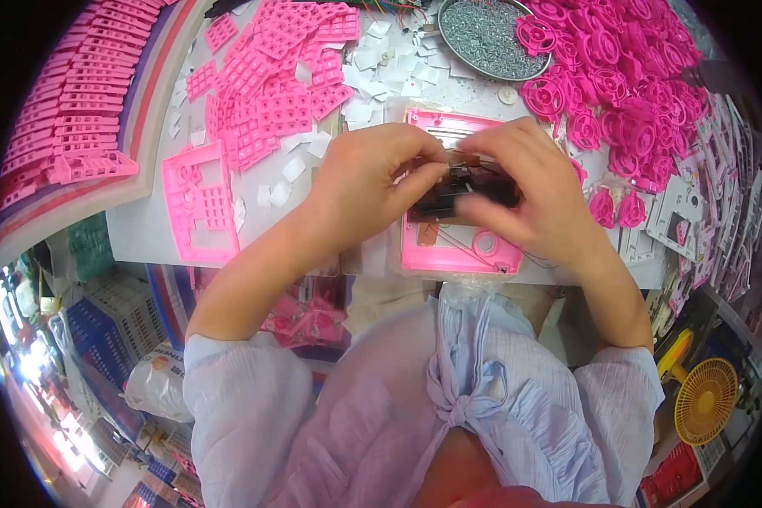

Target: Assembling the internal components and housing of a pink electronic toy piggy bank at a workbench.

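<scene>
A pink plastic housing point(411, 256) lies in front of me on the table, with a small brown board and thin wires in its near part. Over its middle sits a dark, shiny black part point(436, 206), partly covered by my hands. The thumb and forefinger of my left hand point(368, 173) are pinched together at the black part's far left edge; whatever is between them is hidden. My right hand point(546, 190) curves around the black part from the right, fingers on its far side and the thumb, blurred by motion, on its near side.
Left of the housing lies another pink frame point(201, 203). Beyond are a heap of pink keypad pieces point(284, 114), white paper squares point(372, 63), a round tray of small screws point(445, 25) and piled pink ring parts point(631, 85). Stacked pink strips point(89, 102) fill the far left.
</scene>
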Tool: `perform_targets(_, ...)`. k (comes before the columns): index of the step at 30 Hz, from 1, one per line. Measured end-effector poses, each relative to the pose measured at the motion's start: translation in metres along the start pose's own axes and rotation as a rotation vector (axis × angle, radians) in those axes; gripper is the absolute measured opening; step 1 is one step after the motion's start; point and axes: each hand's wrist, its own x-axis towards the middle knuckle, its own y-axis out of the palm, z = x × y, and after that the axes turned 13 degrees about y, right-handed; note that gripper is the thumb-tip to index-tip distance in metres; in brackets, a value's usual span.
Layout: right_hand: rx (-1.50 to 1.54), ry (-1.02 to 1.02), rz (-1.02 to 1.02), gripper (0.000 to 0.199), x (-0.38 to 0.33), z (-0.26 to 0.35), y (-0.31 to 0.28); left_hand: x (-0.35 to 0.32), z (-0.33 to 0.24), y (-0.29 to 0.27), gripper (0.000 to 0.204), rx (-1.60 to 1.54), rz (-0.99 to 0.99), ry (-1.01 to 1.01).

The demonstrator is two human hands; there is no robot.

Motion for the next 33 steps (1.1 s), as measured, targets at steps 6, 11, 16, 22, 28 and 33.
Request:
perform_targets(6,-0.017,0.05,0.093,0.056,-0.024,-0.015,-0.001,0.008,0.01,0.0,0.012,0.029,0.125,0.232)
perform_targets(11,-0.079,-0.04,0.116,0.051,-0.016,-0.012,-0.004,0.023,0.008,-0.012,0.013,0.115,0.273,0.279)
perform_targets(16,-0.183,-0.106,0.167,0.043,-0.011,-0.005,-0.007,0.024,0.001,-0.016,0.013,0.232,0.392,0.31)
perform_targets(22,-0.427,-0.084,0.227,0.034,-0.011,0.015,-0.01,0.013,-0.001,-0.011,0.014,-0.045,0.299,-0.138)
perform_targets(28,-0.438,-0.069,0.234,0.038,-0.012,0.018,-0.011,0.025,0.004,-0.009,0.019,-0.261,0.355,-0.385)
perform_targets(33,-0.454,-0.064,0.234,0.036,-0.013,0.021,-0.012,0.039,0.01,-0.014,0.019,-0.328,0.479,-0.471)
